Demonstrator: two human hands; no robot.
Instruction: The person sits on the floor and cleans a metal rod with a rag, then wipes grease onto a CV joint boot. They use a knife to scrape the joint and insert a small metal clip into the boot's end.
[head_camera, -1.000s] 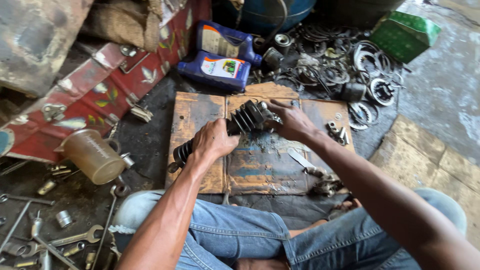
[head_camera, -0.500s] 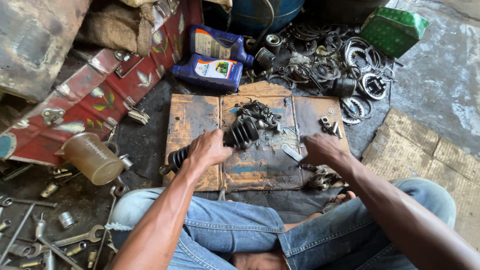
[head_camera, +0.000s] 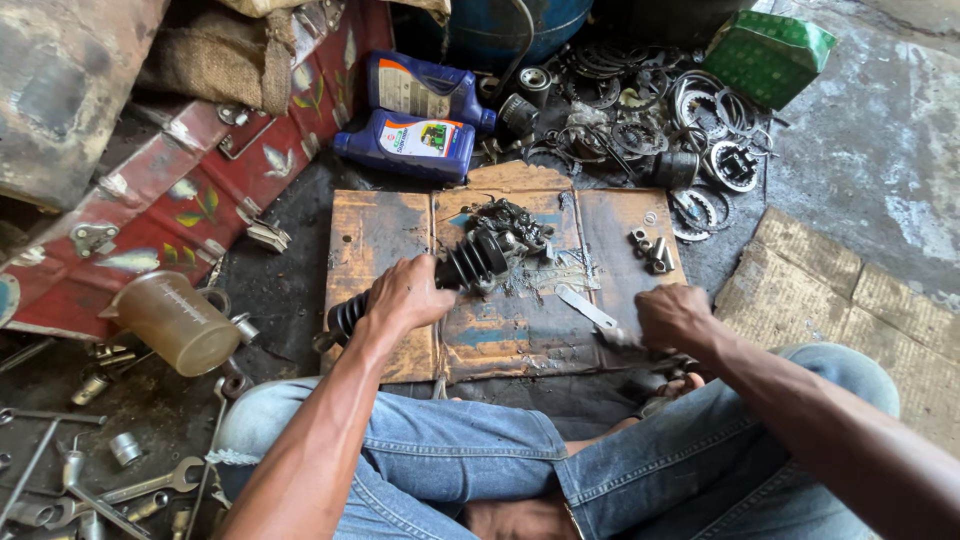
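Axle shaft (head_camera: 470, 265) with ribbed rubber boots, lying across cardboard (head_camera: 375, 235) centre toward its left edge. Judged heavy, stiff, grease-slick; boots soft. Left hand (head_camera: 405, 295) closed round mid-shaft, the best hold. Right hand (head_camera: 675, 315) fisted on flat metal tool (head_camera: 585, 308).

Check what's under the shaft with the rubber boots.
Greasy flattened cardboard lies under the shaft. The left hand covers the shaft's middle; the floor beneath the cardboard is hidden.
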